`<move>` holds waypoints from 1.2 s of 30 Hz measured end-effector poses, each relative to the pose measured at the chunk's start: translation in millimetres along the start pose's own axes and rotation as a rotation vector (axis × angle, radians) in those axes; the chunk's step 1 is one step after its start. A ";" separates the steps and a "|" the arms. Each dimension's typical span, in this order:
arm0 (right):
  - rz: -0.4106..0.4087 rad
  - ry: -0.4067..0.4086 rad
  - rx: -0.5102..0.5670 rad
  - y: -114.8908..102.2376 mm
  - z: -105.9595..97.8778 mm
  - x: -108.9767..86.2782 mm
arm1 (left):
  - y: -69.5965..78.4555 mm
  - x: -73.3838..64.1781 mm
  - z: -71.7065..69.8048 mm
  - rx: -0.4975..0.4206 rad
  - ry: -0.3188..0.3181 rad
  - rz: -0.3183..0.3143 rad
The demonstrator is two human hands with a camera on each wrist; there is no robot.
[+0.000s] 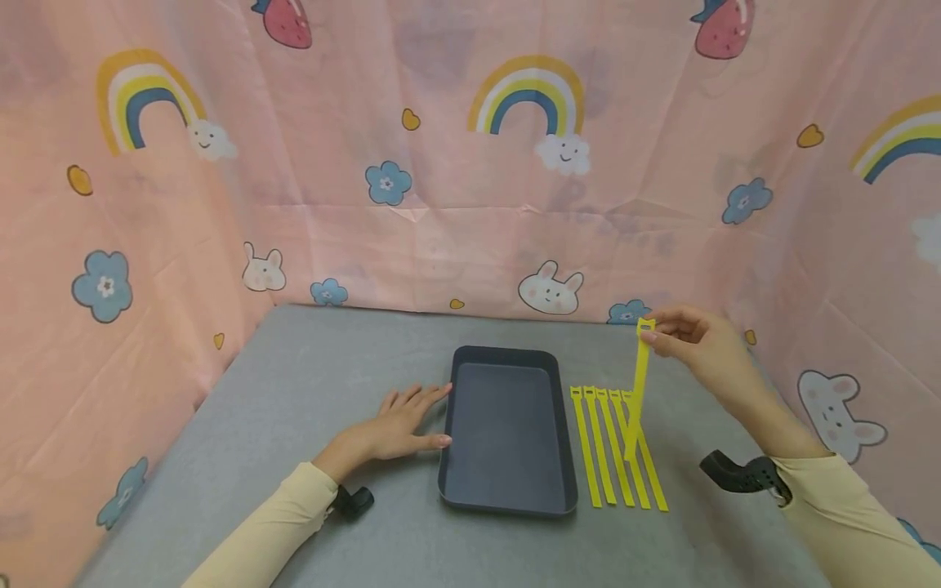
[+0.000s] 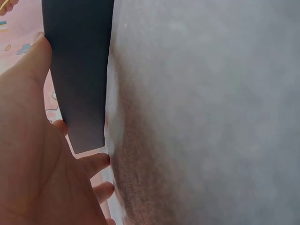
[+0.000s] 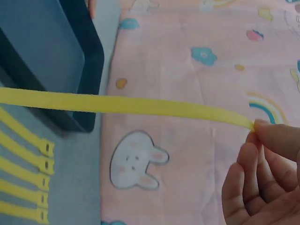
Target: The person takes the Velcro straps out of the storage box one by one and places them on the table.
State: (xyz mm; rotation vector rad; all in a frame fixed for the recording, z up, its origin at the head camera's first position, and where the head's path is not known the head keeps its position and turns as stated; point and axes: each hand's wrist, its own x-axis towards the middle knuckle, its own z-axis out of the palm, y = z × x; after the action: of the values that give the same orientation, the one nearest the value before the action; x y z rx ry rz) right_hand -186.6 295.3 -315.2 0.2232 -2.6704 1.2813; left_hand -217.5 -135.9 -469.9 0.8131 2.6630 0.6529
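Observation:
My right hand (image 1: 698, 347) pinches a yellow hook-and-loop cable tie (image 1: 640, 384) by its slotted head, between thumb and fingers. The tie hangs down in front of several matching ties (image 1: 586, 449) that lie side by side on the table. In the right wrist view the held tie (image 3: 154, 105) stretches leftward from the fingertips. My left hand (image 1: 393, 429) lies at the left side of a dark grey rectangular tray (image 1: 507, 441), fingers spread and fingertips at its rim. In the left wrist view the thumb and a fingertip meet the tray's outer wall (image 2: 79, 70).
The tray stands on a grey-covered table (image 1: 331, 351), with the row of ties along its right side. A pink patterned curtain (image 1: 441, 253) surrounds the table at the back and sides. Dark straps (image 1: 746, 474) sit on both wrists.

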 end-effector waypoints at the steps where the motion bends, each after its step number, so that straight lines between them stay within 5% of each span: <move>1: 0.017 -0.006 -0.024 3.2 -4.7 -2.1 | 0.1 0.1 -0.2 0.002 0.001 0.000; 15: 0.053 -0.153 -0.041 55.0 -36.1 -15.6 | -0.5 -1.5 -1.4 0.001 -0.017 -0.006; 36: 0.110 -0.261 -0.061 99.4 -29.8 -21.6 | 0.5 -1.5 -0.6 0.000 -0.019 -0.011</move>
State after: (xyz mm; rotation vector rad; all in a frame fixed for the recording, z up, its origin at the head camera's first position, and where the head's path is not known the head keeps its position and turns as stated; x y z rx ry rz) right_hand -183.5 381.5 -376.8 0.2538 -2.9745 1.2785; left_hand -216.4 -136.6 -468.9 0.7999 2.6491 0.6389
